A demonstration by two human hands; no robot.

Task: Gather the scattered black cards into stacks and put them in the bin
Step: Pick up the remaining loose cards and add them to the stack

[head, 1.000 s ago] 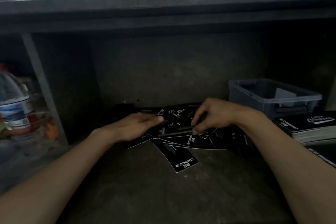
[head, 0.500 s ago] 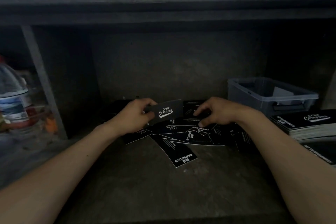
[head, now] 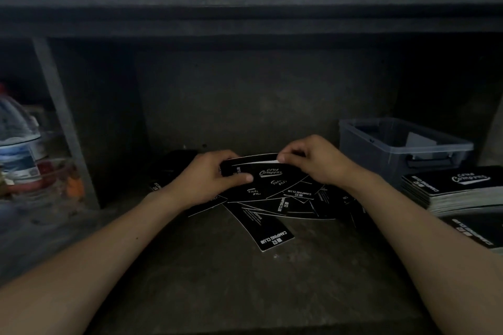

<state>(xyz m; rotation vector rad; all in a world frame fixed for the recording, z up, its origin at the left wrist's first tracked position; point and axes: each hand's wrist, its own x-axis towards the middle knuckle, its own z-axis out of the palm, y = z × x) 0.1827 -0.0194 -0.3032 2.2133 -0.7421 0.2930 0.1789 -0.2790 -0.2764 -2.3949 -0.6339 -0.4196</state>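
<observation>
Several black cards (head: 275, 205) with white print lie scattered and overlapping on the dark shelf floor, one long card (head: 265, 231) sticking out toward me. My left hand (head: 206, 179) holds a small bunch of black cards (head: 255, 170) just above the pile, thumb on top. My right hand (head: 315, 162) pinches the bunch's upper right edge, where a second card sits behind the first. The grey plastic bin (head: 351, 141) stands at the right, a little behind my right hand.
A neat stack of black cards (head: 457, 190) rests at the right edge in front of the bin, with another card (head: 473, 231) lower down. A water bottle (head: 19, 149) and clutter sit left, behind a grey post (head: 65, 122). A shelf board runs overhead.
My left hand lifted a card from the pile. My right hand rose from the pile and brought another card to it; both hands now meet on the bunch.
</observation>
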